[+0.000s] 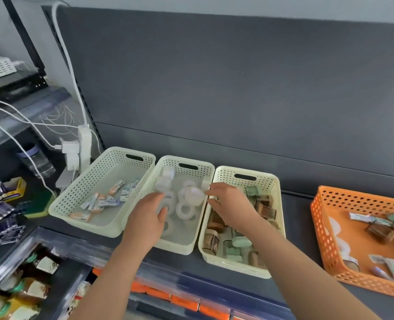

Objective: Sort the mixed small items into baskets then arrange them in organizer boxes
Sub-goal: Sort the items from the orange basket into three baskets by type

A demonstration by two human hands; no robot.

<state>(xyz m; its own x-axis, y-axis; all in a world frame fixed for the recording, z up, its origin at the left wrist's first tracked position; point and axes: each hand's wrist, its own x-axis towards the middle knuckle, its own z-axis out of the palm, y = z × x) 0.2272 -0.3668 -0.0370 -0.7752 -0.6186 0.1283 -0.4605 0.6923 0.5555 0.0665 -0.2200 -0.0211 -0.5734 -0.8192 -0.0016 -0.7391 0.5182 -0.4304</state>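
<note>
Translucent white tape rolls (184, 210), blurred, in middle basket (186, 248).

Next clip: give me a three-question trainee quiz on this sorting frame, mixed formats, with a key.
1. True or false: the orange basket stands right of the three cream baskets.
2. Which cream basket are both hands over? A) left basket B) middle basket C) right basket
3. Fill in: the middle basket holds mostly clear tape ____.

Key: 1 true. 2 B; the left hand and right hand both reach over it. 3 rolls.
</note>
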